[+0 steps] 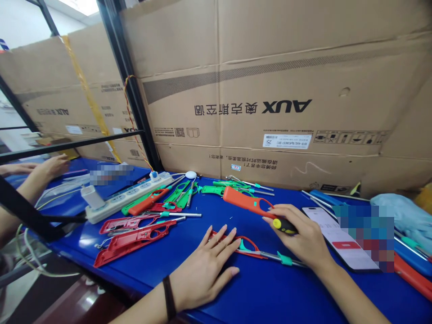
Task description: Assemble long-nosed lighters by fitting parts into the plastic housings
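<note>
My left hand (205, 267) lies flat, fingers stretched, over an opened red lighter (251, 246) on the blue tabletop. The fingers hide part of its shell; a metal tube with a teal piece runs from it to the right. My right hand (302, 234) is closed around the trigger end of an orange long-necked lighter (243, 201), its body pointing up and left. The same hand also holds a screwdriver (285, 226) with a yellow and black handle; its shaft cannot be made out. Left of my hands lie open red lighter shells (135, 240).
A power strip (130, 198) with a white charger (92, 197) stands at the left. Green lighter parts (180, 194) lie towards the back. A phone (340, 238) rests at the right. Cardboard (243, 67) walls the back. Another person's hand (56, 166) works beyond the black frame (135, 90).
</note>
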Motion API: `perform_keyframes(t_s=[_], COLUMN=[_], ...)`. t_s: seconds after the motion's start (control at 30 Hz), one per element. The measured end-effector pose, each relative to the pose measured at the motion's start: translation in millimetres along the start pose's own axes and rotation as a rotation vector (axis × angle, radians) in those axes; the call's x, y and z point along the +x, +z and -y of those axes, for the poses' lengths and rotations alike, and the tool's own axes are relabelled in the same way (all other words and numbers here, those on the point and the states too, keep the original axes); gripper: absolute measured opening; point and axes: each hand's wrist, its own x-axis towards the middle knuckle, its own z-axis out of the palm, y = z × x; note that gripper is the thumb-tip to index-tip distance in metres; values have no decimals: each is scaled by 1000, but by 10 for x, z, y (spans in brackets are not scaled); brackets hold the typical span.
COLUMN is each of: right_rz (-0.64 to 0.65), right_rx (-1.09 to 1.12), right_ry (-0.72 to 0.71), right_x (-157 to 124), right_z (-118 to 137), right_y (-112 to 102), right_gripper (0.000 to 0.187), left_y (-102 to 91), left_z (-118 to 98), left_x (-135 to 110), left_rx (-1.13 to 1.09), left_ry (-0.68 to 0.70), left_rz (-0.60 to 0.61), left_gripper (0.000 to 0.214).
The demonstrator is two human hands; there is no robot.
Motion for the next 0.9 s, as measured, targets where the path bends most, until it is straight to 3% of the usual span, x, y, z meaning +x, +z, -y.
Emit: perform_keyframes(t_s=[0.37,0.73,0.9], right_rz=[21,-18,14], right_rx=[-9,-9,-12], right_ry=[-30,44,57], right_x=[-10,13,18], right_z=[-37,31,60], right_y=[-24,-44,-51], right_gripper=[12,9,8], left_y=[36,-82,-120], left_z=[-80,232,186], left_x=[231,219,217], left_rx=[-63,-70,-55], left_ry=[54,115,123], left_rz=[-46,7,-6], left_gripper=[54,63,65])
